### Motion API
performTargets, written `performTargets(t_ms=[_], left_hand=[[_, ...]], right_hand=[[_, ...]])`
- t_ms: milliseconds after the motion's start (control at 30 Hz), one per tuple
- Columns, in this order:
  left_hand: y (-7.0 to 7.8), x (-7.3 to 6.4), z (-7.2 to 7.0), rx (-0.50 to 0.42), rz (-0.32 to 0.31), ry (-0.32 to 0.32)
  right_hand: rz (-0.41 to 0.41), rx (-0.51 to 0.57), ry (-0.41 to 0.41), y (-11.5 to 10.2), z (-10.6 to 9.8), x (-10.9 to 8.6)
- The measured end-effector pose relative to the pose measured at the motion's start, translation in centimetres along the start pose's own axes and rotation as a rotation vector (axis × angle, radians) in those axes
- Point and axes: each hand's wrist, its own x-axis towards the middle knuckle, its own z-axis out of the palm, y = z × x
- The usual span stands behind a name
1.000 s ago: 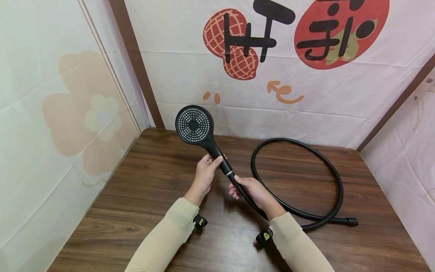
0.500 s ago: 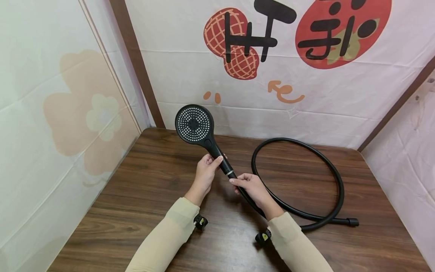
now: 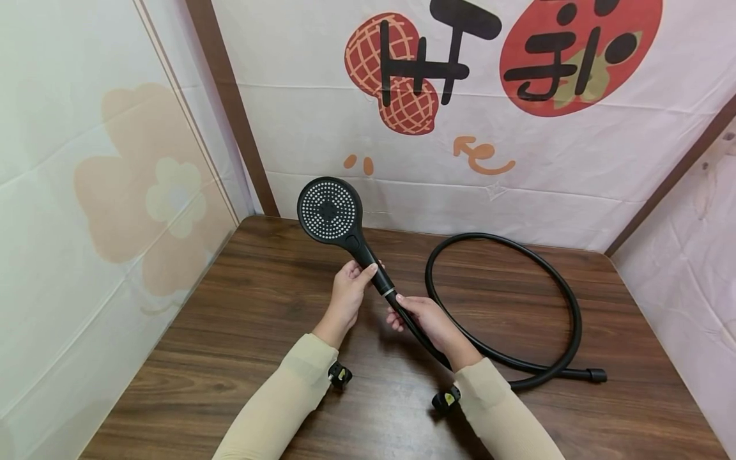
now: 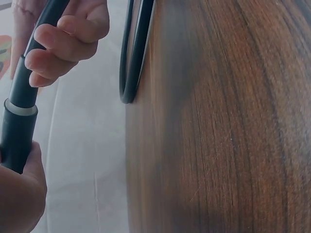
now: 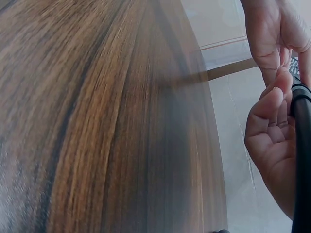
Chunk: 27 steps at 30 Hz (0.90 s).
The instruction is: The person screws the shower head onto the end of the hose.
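A black handheld shower head (image 3: 328, 211) is held above the table, its white-dotted spray face turned toward me. My left hand (image 3: 346, 291) grips its handle with the thumb lying along the near side. Just below the pale ring, the black shower hose (image 3: 428, 345) meets the handle. There my right hand (image 3: 428, 317) pinches the end of the hose between thumb and fingers. In the left wrist view the curled right fingers (image 4: 63, 46) lie against the hose-end sleeve (image 4: 23, 82). The right wrist view shows the right hand (image 5: 274, 131) beside the hose, partly hidden by it.
The rest of the hose lies in a wide loop (image 3: 575, 313) on the right of the wooden table (image 3: 230, 358). Its free end (image 3: 596, 375) points right. Printed cloth walls (image 3: 402, 198) stand behind and at both sides of the table.
My right thumb and fingers have rolled around the hose end, first one way, then back to about their earlier position. The left hand and shower head have stayed nearly still.
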Motion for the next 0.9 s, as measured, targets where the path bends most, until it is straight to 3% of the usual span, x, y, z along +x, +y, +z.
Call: performTargets(t_ms=[200, 400, 600, 900], left_hand=[[0.02, 0.01, -0.06, 0.014, -0.001, 0.009], [-0.07, 0.09, -0.05, 0.020, -0.002, 0.018], [-0.17, 0.11, -0.08, 0.030, -0.011, 0.029], [-0.37, 0.33, -0.12, 0.038, -0.018, 0.030]], right_hand=[[0.008, -0.005, 0.018, 0.16, -0.01, 0.09], [0.021, -0.118, 0.138, 0.50, -0.06, 0.19], [-0.016, -0.229, 0.265, 0.60, 0.13, 0.08], [-0.052, -0.305, 0.370, 0.36, 0.42, -0.03]])
